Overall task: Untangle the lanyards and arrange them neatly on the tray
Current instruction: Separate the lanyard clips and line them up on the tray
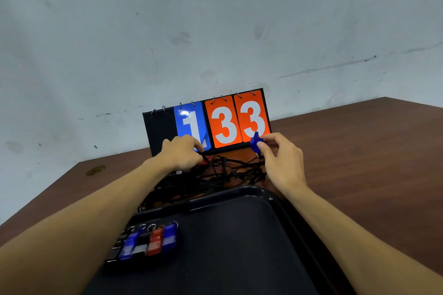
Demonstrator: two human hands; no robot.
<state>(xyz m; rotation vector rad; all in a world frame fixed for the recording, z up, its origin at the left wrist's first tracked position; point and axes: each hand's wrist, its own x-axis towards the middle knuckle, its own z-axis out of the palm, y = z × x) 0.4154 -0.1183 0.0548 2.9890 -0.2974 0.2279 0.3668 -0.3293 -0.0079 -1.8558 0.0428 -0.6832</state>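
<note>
1. Black lanyards [230, 170] lie tangled on the surface, just beyond the tray's far edge.
2. One blue whistle [255, 142] is lifted above the tangle.
3. The black tray [239, 258] holds a row of whistles [148, 242] at its left edge.

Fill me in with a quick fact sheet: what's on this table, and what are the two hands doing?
Left hand: pinches a cord of the tangled black lanyards
Right hand: pinches a blue whistle at the tangle's right end
Tray: black, nearest the camera; row of whistles at its left
Behind: flip scoreboard reading 1, 33
Surface: brown table
</note>
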